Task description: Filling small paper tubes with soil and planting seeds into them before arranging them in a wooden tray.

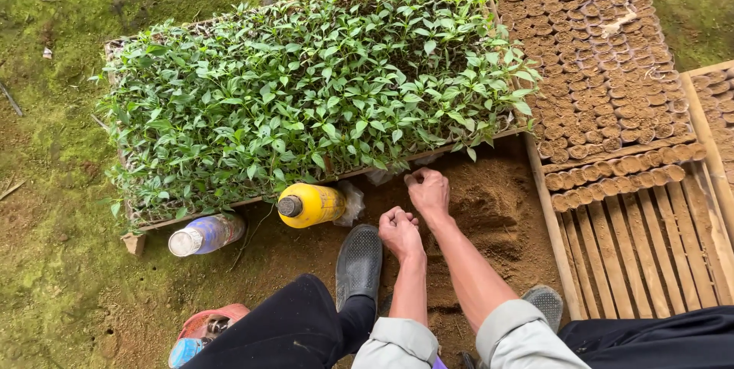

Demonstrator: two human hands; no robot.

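Mossy green ground (53, 185) surrounds the patch where I am crouched, giving way to bare brown soil (489, 216) right in front of my knees. My left hand (400, 233) is curled into a loose fist low over the soil, close beside my black shoe (359, 262); I cannot tell whether anything is pinched inside it. My right hand (428, 191) reaches a little farther forward, fingers bunched together with the tips pointing toward the near edge of the seedling tray (306, 101), and again whatever it may hold is hidden by the fingers. That tray is packed with leafy green seedlings and sits on a wooden frame just beyond my hands. A yellow bottle (310, 204) lies on its side against the tray's front edge, left of my hands, and a clear plastic bottle (205, 234) with a white cap lies farther left. To my right stands a slatted wooden rack (634, 254), its far part filled with rows of small soil-filled pots (596, 63), its near slats bare. My grey shoe (547, 300) shows beside my right sleeve.
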